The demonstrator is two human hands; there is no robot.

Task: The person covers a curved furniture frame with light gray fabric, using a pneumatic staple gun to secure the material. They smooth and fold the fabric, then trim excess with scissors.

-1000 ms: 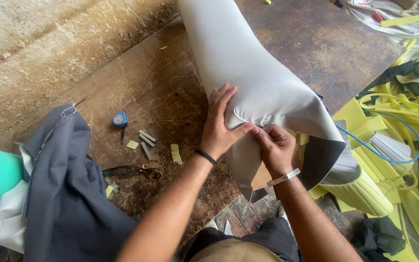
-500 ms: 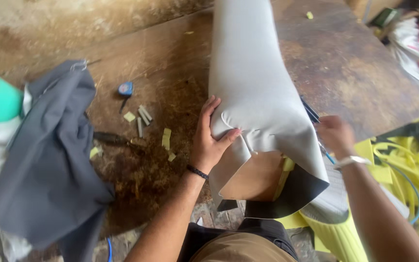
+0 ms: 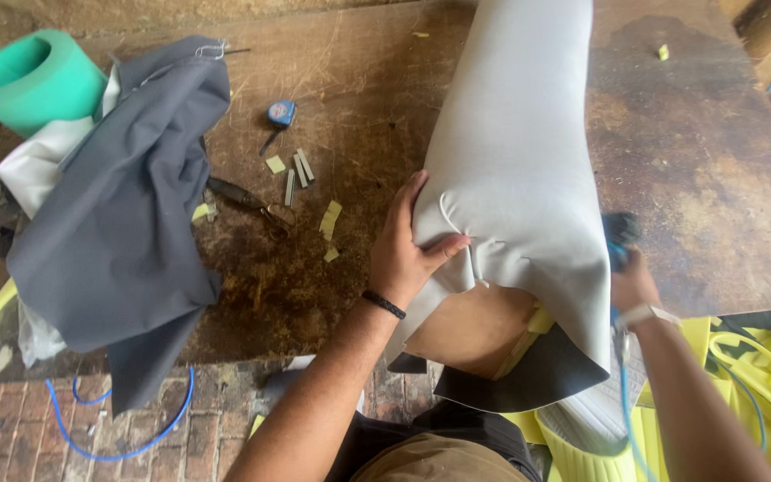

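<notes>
right hand (image 3: 631, 281) off grey cushion cover (image 3: 515, 170), now gripping a blue-hosed tool (image 3: 619, 236)
</notes>
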